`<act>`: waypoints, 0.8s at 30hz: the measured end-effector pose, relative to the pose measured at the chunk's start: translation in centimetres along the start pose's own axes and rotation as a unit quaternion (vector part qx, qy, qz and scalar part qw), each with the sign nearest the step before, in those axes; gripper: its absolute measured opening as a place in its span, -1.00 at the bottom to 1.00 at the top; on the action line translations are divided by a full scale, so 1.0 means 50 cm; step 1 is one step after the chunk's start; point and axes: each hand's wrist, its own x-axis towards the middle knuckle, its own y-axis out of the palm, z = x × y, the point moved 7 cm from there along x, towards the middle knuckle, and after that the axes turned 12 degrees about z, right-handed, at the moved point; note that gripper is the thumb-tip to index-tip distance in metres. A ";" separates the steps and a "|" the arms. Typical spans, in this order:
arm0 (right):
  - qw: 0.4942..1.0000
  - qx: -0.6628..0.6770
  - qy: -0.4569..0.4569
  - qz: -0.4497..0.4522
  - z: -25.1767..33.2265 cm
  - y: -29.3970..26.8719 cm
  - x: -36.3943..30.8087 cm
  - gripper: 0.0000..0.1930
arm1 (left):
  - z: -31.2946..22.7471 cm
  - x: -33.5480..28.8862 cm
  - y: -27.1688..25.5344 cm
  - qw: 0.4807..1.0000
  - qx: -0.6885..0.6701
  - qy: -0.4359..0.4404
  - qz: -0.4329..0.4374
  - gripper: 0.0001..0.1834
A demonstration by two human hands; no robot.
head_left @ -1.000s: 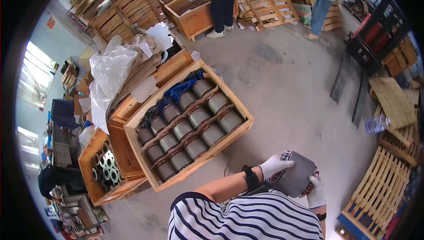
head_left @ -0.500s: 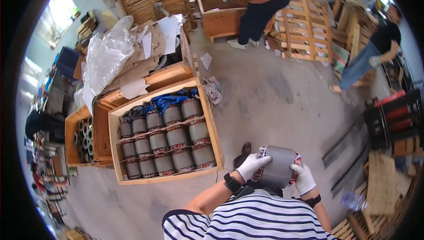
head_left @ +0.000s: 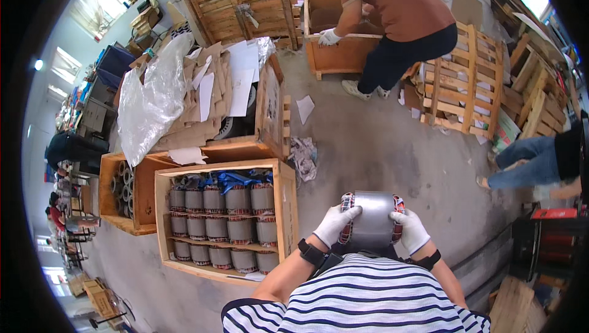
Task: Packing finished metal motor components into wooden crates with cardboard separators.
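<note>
In front of my waist I carry a motor stator [head_left: 372, 218], a smooth grey cylinder with red, white and black windings at both ends. My left hand [head_left: 336, 225], in a white glove, is closed round its left end, thumb on top. At the right end, my right hand [head_left: 411, 231], gloved too, grips it near the windings. My fingers under the stator are hidden. To the left, a wooden crate [head_left: 286, 210] holds several rows of similar stators [head_left: 217, 225], with blue plastic film [head_left: 236, 179] along the far row.
Cardboard and clear plastic [head_left: 153, 97] cover a larger crate behind; a smaller crate [head_left: 147, 210] of metal rings stands left. Ahead, a person [head_left: 399, 8] bends over a wooden box [head_left: 343, 56]. Another person [head_left: 540, 161] stands at right. Pallets [head_left: 463, 81] lean beyond; crumpled paper [head_left: 302, 158] lies on the floor.
My view has shifted, and the stator sits slightly farther left in it, still in both hands. The person ahead now bends lower over the box. The person at right appears closer.
</note>
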 end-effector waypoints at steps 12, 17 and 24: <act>0.993 -0.056 0.086 0.061 0.333 -0.050 0.390 -0.70 | -0.266 0.331 -0.049 0.992 -0.101 0.038 -0.068 -0.65; 0.992 -0.046 0.109 0.035 0.424 -0.064 0.521 -0.71 | -0.374 0.452 -0.093 0.992 -0.079 0.044 -0.089 -0.73; 0.996 0.003 0.095 -0.003 0.502 0.010 0.711 -0.65 | -0.531 0.607 -0.241 0.997 -0.063 0.001 -0.039 -0.65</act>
